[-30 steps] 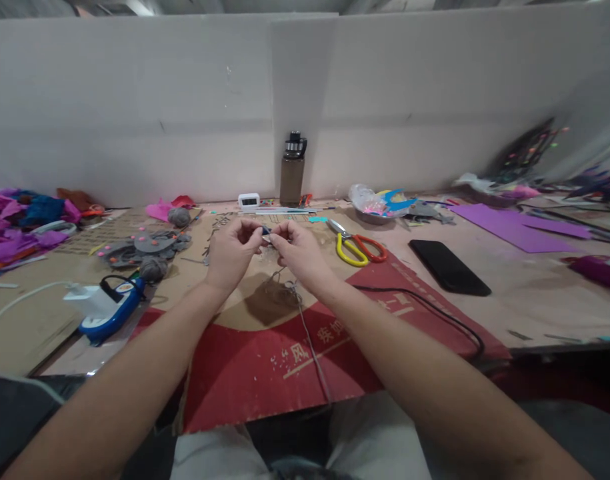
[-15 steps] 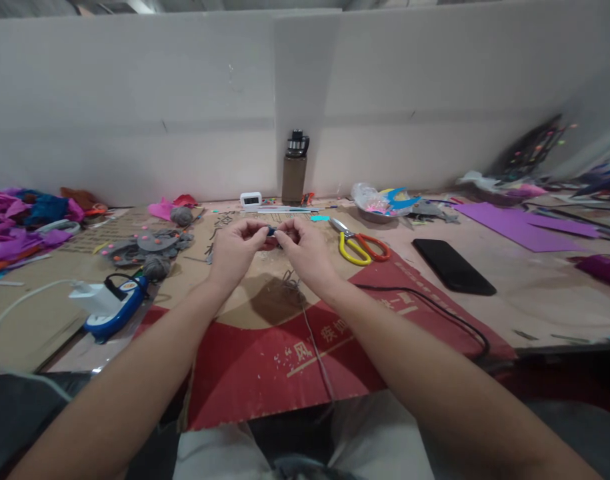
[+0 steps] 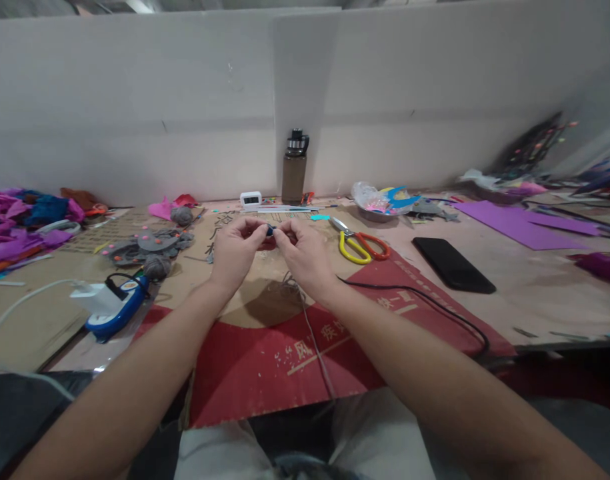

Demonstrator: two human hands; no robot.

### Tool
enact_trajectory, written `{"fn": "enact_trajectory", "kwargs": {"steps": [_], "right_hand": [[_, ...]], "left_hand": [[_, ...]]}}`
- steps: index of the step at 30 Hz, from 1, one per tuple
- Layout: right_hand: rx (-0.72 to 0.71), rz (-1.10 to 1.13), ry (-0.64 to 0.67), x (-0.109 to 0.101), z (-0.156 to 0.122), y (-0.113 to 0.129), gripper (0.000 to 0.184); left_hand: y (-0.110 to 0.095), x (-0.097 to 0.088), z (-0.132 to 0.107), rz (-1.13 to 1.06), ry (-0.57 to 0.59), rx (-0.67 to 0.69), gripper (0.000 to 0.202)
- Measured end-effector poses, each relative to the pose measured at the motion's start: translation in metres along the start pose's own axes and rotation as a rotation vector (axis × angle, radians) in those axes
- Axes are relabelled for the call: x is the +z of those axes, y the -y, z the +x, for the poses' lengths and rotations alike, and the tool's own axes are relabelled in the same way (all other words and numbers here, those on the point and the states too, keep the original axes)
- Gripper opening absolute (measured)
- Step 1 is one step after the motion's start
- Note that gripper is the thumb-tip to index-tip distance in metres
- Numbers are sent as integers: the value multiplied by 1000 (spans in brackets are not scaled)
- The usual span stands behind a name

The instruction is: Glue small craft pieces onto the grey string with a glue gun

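My left hand (image 3: 235,250) and my right hand (image 3: 302,252) meet above the cardboard sheet (image 3: 285,353), fingertips pinched together on a small dark blue piece (image 3: 269,231). A thin grey strand (image 3: 309,333) hangs from below the hands and trails down toward my lap. Both hands are closed around the small piece, which is mostly hidden by the fingers.
Yellow-and-orange scissors (image 3: 357,245) lie right of the hands, a black phone (image 3: 453,265) further right. A blue glue gun (image 3: 115,305) with white plug sits left, beside grey felt pieces (image 3: 147,245). A bottle (image 3: 293,168), a small clock (image 3: 250,199), purple sheets (image 3: 522,225) and a black cable (image 3: 425,303) are around.
Both hands have lifted slightly and moved closer together on the small blue piece; the grip is otherwise the same.
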State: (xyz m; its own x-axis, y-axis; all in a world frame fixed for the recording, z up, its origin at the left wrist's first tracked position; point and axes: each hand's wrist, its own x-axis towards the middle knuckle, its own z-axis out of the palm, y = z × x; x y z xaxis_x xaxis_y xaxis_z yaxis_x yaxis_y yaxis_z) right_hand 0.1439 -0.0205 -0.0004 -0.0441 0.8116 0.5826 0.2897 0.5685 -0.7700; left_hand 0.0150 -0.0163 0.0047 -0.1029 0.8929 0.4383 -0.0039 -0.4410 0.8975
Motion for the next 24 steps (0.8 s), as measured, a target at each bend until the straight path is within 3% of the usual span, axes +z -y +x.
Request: {"fn": "enact_trajectory", "kwargs": {"steps": [6, 17, 24], "right_hand": [[1, -26, -4, 0, 1, -2, 16], [65, 4, 3, 3, 3, -6, 19], [110, 57, -1, 8, 4, -9, 18]], "left_hand": [[0, 0, -1, 12, 19, 27, 18], [4, -1, 0, 11, 4, -51, 16], [7, 1, 2, 66, -51, -22, 12]]}}
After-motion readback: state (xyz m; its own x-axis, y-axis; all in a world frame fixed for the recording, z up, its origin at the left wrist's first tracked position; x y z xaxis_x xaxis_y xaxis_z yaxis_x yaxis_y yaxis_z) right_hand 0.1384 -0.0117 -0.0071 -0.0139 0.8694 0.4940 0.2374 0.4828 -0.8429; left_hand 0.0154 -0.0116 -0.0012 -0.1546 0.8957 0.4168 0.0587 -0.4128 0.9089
